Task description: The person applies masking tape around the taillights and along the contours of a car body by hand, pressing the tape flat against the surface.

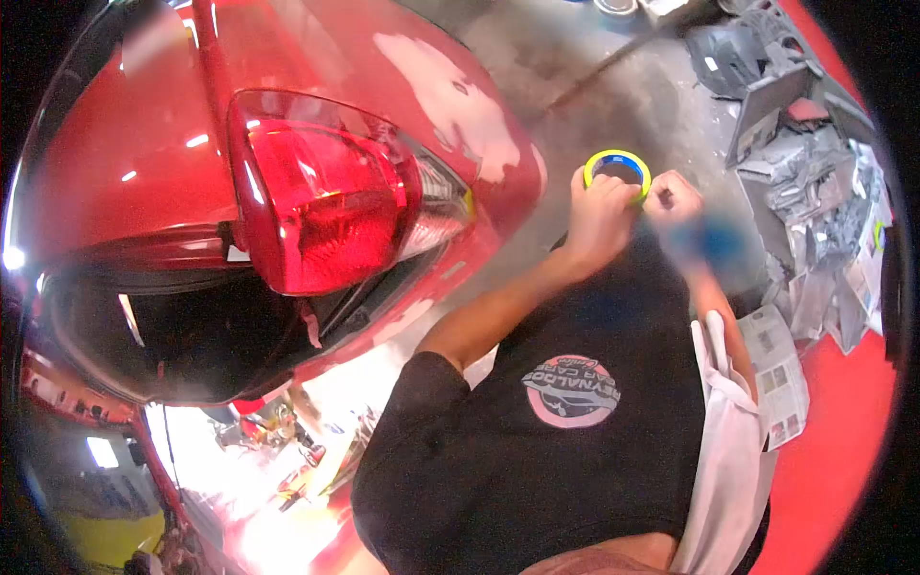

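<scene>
My left hand [602, 222] is closed around the near side of a roll of yellow-green tape [617, 153], its fingers reaching into the blue-lined core. Right beside the roll is my right hand [674, 197], with the fingers curled in and pressed together. Whether a tape end is pinched there is too small to make out. Both hands are in front of my black shirt [575, 470]. To the left stands a red car with its red tail light [331, 206] facing me.
Pale patches [450, 91] mark the car's rear corner. Crumpled paper and grey parts [805, 182] pile up at the right, with a newspaper sheet [771, 369] on the red floor. A white cloth [724, 450] hangs along my right side.
</scene>
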